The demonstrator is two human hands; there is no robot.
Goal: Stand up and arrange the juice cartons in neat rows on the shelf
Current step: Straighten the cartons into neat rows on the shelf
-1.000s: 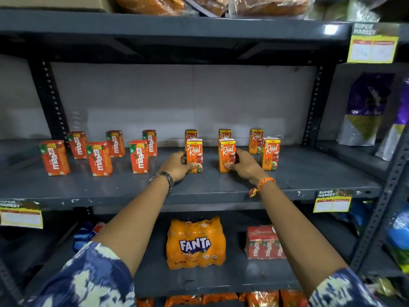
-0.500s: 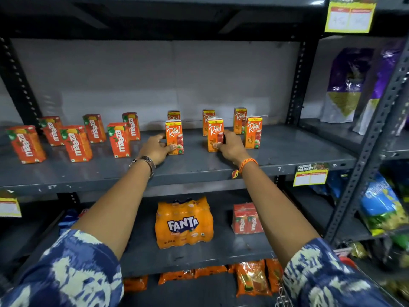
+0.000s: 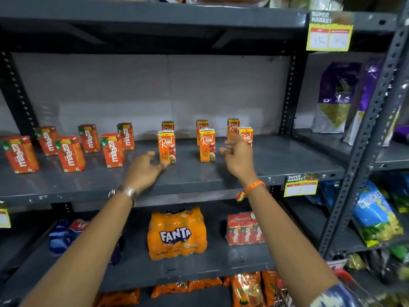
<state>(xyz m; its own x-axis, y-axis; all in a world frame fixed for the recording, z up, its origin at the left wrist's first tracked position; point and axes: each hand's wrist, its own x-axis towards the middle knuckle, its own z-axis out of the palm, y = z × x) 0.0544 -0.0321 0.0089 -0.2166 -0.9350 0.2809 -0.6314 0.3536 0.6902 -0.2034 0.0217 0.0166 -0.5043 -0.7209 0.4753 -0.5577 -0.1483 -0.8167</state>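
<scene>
On the grey metal shelf (image 3: 221,173), several orange Real cartons stand upright in two rows: a front left one (image 3: 167,147), a front middle one (image 3: 207,145), a front right one (image 3: 246,135) partly behind my right hand. To the left, several red Maaza cartons (image 3: 69,152) stand upright in two loose rows. My left hand (image 3: 143,169) hovers open just left of the front left Real carton, fingertips near its base. My right hand (image 3: 238,157) is open between the middle and right front cartons, holding nothing.
Below sits a Fanta multipack (image 3: 177,232) and a red Maaza pack (image 3: 244,229). Purple bags (image 3: 336,96) fill the neighbouring rack on the right, with snack bags (image 3: 376,216) lower down. A perforated upright post (image 3: 363,151) divides the racks. Yellow price tags (image 3: 302,185) hang on shelf edges.
Both hands have let go of the two front Real cartons and pulled back a little, fingers spread. The cartons stay upright where they were set.
</scene>
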